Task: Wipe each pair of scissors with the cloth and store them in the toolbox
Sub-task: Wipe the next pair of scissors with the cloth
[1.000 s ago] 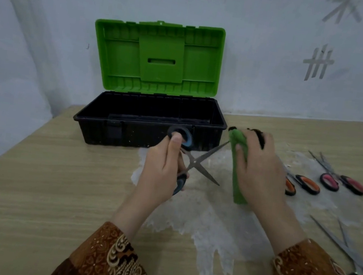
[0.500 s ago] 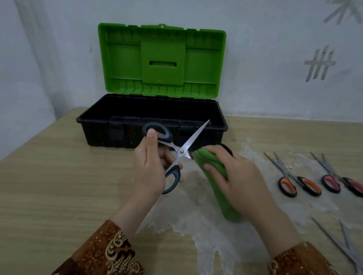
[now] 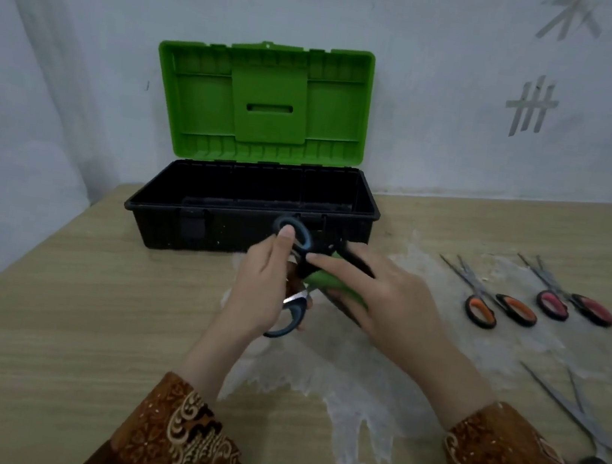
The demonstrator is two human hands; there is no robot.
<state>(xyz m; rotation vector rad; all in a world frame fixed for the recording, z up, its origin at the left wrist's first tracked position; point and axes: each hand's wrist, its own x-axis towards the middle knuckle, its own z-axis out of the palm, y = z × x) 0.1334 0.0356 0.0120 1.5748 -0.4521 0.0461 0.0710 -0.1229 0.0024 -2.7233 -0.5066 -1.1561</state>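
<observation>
Pale wooden worktop [image 3: 49,313] carries an open toolbox [image 3: 251,220], and just before it the left hand [image 3: 261,288] grips blue-handled scissors [image 3: 283,327] while the right hand [image 3: 385,302] grips a green cloth [image 3: 323,281] round their blades.

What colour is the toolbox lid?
Bright green, over a black base; the toolbox lid shows clearly in the head view.

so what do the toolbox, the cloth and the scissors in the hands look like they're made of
Toolbox: moulded plastic by the look, a matt black body and a ribbed green lid. Cloth: soft green fabric, folded round the blades. Scissors: a shiny sliver of blade that looks like metal, and smooth dark blue-grey handle loops, probably plastic or rubber.
</observation>
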